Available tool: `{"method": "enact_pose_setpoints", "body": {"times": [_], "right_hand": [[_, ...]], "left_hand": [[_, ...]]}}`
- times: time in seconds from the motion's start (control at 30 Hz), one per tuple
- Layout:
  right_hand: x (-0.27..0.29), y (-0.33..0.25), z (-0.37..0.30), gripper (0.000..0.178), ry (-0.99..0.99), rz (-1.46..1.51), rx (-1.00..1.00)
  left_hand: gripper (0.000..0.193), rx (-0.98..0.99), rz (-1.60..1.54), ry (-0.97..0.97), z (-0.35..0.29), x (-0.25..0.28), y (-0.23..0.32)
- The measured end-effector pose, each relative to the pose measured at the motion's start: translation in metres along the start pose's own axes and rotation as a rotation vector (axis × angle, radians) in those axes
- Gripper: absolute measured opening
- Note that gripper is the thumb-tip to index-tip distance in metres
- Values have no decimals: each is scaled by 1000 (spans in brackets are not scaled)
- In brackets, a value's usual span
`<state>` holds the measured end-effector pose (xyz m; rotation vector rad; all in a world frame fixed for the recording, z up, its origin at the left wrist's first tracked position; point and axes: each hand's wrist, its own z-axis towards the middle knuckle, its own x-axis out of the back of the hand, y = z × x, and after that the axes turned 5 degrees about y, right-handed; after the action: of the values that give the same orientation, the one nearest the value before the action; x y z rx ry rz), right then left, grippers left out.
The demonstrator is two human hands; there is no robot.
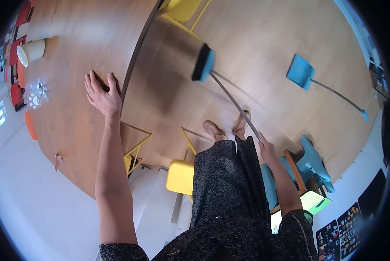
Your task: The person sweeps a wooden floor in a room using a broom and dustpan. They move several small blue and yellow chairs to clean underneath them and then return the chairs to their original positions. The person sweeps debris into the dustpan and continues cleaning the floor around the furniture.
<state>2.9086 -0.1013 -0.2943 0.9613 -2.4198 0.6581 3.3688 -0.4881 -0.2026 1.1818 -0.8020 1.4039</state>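
Observation:
My left hand [102, 95] lies flat on the wooden table [73, 126], fingers stretched and thumb apart, holding nothing. Low on my right side, my right hand [267, 147] is closed round the grey pole of a broom [207, 63]. The broom's blue head with black bristles is held out over the floor ahead of me, near the table's edge; I cannot tell whether the bristles touch the floor. A blue long-handled dustpan [300, 72] lies on the floor to the far right, apart from both hands.
On the table are a pale cup [31, 52] on its side, a clear bag with a paw print [35, 95] and a small pinkish piece [58, 161]. Yellow chairs [180, 177] stand by the table. A blue chair [313, 161] is on my right.

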Motion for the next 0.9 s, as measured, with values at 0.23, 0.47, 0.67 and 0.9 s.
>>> {"method": "enact_pose_setpoints", "body": {"times": [0.23, 0.47, 0.67, 0.9], "right_hand": [[62, 39, -92, 47, 212, -19, 47], [163, -27, 58, 43, 170, -250, 207], [212, -10, 142, 40, 247, -152, 97], [239, 91, 51, 43, 328, -148, -112]], "left_hand": [[69, -1, 25, 31, 3, 3, -2], [66, -15, 24, 37, 2, 0, 0], [63, -26, 28, 45, 2, 4, 1], [62, -37, 62, 23, 3, 7, 4]]}}
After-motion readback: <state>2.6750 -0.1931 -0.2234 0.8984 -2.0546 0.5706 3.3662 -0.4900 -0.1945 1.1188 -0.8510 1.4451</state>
